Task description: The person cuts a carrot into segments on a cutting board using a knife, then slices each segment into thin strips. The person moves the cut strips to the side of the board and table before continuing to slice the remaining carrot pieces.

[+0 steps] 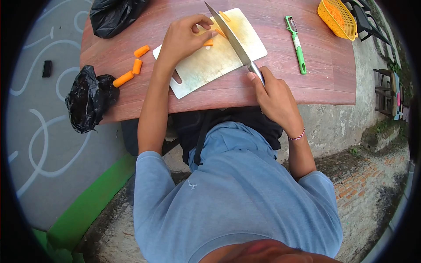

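A white cutting board [204,72] lies tilted on the wooden table, stained yellow. My right hand [277,98] is wrapped round the handle of a large knife [234,44], whose blade crosses the board and points up and left. Over the board's left part, my left hand [186,37] is bent with its fingertips near a small orange carrot piece [208,43]; thumb and fingers are apart. Thin carrot pieces lie by the blade, one of them [225,16] beyond it. Three peeled carrot chunks [137,66] rest on the table left of the board.
A green peeler [298,48] lies right of the board. At the table's far right corner stands a yellow basket [346,30] with orange shreds. Black plastic bags sit at the upper left [112,17] and left edge [90,98]. The table's front edge [324,104] runs before my body.
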`<state>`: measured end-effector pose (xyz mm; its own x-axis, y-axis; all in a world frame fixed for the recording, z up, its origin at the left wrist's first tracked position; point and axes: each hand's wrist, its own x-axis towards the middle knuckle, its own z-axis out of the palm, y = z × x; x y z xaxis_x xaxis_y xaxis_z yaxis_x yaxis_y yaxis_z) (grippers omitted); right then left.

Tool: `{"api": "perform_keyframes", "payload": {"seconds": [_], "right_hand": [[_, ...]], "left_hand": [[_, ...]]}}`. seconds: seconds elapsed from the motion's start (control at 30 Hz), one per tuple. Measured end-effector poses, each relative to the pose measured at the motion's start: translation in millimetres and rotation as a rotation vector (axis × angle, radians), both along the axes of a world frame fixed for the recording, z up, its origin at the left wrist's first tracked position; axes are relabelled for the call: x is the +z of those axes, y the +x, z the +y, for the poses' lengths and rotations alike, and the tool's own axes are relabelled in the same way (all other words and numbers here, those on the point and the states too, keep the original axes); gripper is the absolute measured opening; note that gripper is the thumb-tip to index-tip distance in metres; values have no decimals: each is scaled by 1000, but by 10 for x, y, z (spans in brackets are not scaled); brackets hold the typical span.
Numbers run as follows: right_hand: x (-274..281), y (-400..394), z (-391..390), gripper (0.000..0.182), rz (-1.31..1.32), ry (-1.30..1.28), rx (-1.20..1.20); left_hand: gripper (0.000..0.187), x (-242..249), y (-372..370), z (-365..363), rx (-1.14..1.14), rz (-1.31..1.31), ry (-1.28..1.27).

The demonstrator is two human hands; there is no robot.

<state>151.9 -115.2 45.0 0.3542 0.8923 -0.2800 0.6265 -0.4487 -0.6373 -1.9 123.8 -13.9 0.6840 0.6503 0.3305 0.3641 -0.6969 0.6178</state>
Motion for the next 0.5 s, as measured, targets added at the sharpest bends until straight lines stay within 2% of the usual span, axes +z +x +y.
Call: {"api": "perform_keyframes", "payload": {"seconds": [0.5], "right_hand": [[22, 4, -33, 39, 25, -5, 11]], "left_hand": [[14, -105, 12, 40, -142, -97, 71]]}}
